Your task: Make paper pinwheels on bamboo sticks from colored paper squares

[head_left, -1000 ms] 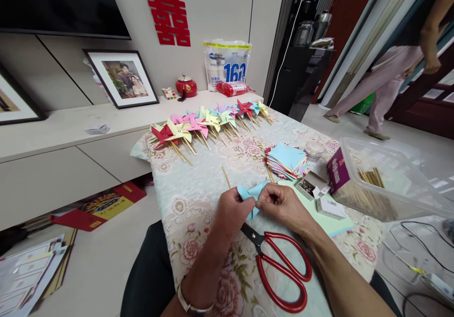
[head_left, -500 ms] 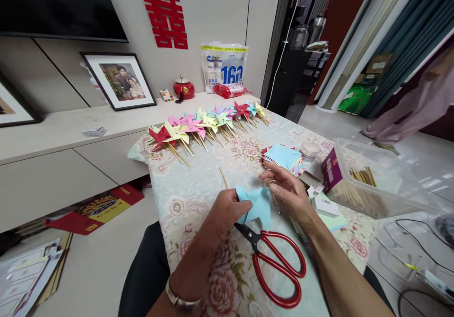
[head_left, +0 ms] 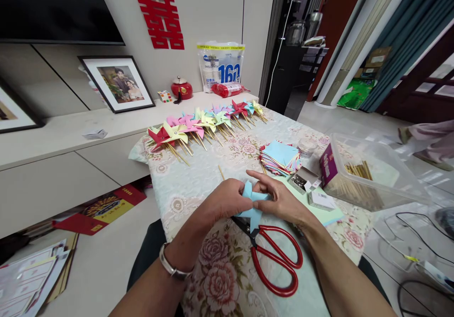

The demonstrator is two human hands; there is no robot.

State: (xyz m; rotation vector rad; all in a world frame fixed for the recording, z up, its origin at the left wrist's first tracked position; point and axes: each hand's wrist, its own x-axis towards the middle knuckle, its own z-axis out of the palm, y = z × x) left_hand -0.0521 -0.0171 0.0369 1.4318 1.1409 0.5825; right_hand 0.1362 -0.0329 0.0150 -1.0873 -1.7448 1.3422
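A light blue paper pinwheel [head_left: 254,218], its blades folded in toward the centre, is held between both hands above the table. My left hand [head_left: 230,198] pinches it from the left, thumb at the middle. From the right, my right hand [head_left: 280,196] closes thumb and fingers on the same paper, with the index finger stretched out. Right below lie red-handled scissors [head_left: 278,260], their blades partly under the pinwheel. A thin wooden stick [head_left: 221,172] shows just beyond my left hand. Any pin at the pinwheel's centre is hidden by the fingers.
Finished pinwheels [head_left: 191,125] line the table's far edge. To the right are a stack of coloured paper squares [head_left: 282,154], a small box of metal pins [head_left: 300,181], a white box [head_left: 321,200] and a clear bin [head_left: 369,189] of sticks. A person's legs [head_left: 431,135] show far right.
My right hand has come in from the right and now grips the blue paper, whose blades are more folded together. The box of pins has come into view. The person at right has moved.
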